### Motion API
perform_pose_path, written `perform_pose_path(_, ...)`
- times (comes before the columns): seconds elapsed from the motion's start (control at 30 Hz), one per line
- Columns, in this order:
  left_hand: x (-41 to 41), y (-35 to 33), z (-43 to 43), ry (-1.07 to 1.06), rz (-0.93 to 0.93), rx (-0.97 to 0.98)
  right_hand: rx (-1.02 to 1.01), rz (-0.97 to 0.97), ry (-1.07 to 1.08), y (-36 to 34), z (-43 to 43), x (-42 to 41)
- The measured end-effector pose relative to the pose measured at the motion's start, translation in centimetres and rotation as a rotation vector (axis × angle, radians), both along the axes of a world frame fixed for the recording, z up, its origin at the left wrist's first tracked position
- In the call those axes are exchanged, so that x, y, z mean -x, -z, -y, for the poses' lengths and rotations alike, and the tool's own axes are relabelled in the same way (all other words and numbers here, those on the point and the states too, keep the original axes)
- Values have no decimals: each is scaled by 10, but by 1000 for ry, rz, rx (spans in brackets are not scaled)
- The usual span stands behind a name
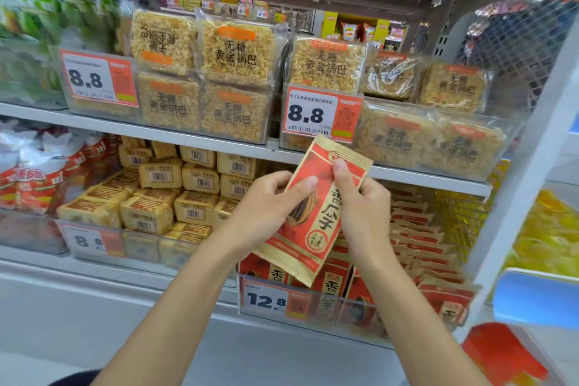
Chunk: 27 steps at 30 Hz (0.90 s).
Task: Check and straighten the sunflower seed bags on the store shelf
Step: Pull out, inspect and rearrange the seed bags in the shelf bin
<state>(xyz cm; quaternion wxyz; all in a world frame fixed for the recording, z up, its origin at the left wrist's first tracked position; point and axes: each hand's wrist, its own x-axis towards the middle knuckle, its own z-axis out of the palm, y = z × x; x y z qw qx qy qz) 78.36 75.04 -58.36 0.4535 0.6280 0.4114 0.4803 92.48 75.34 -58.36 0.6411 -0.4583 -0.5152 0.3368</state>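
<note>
While the sunflower seed bag point(318, 216) is held up in front of the shelf, it tilts with its top leaning right. The left hand point(266, 210) grips its left edge, thumb pressed on the printed front. The right hand point(363, 213) pinches the right edge higher up, thumb on the front too. Just below, more seed bags point(416, 229) stand in a clear bin point(347, 312) carrying a 12.8 price tag point(266, 301). Those toward the right look packed edge-on, though blur makes that hard to judge.
</note>
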Motion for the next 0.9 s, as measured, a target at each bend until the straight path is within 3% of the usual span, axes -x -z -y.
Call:
perform_pose_path(0.1, -3, 0, 2, -5, -19, 9, 0, 38, -19, 8, 0, -2)
perform_pose_path(0.2, -7, 3, -1, -138, -73, -100, 35, 16, -66, 11, 4, -3)
perform_pose_path(0.33, -9, 5, -7, -334, 14, -206, 103, -9, -212, 8, 11, -3)
perform_pose_path(0.5, -9, 4, -7, -521, 89, -267, 77, 265, -211, 19, 17, 11)
perform_pose_path(0.73, -5, 4, -1, -434, 84, -136, 74, 233, -249, 19, 17, 12)
perform_pose_path(0.8, 0, 1, -1, -354, 114, -45, 122, 146, -295, 17, 16, 9)
perform_pose_path(0.9, 7, -3, -2, -332, 21, -83, 158, 14, -349, 13, 16, 3)
